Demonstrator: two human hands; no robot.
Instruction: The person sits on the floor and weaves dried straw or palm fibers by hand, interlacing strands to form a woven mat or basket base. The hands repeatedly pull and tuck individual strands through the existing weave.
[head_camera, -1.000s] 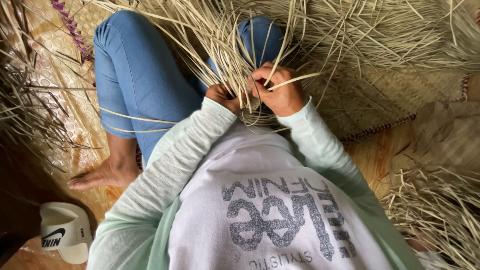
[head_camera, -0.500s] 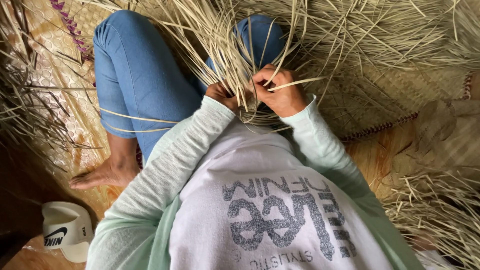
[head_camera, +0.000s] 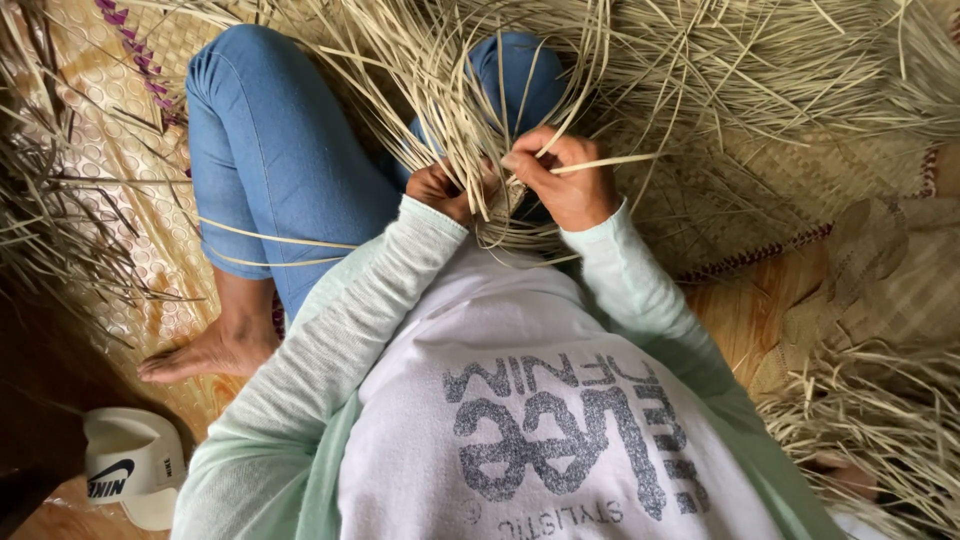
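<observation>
Head view, right hand (head_camera: 570, 180) fingers pinching straw strip (head_camera: 610, 160)

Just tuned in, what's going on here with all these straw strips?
A seated person is weaving pale dried strips by hand. The left hand grips the bundle of strips over the lap, and the right hand pinches a single strip that sticks out sideways. Loose strips fan over the blue-jeaned knees and the woven mat. A white slipper lies beside the bare foot.
</observation>
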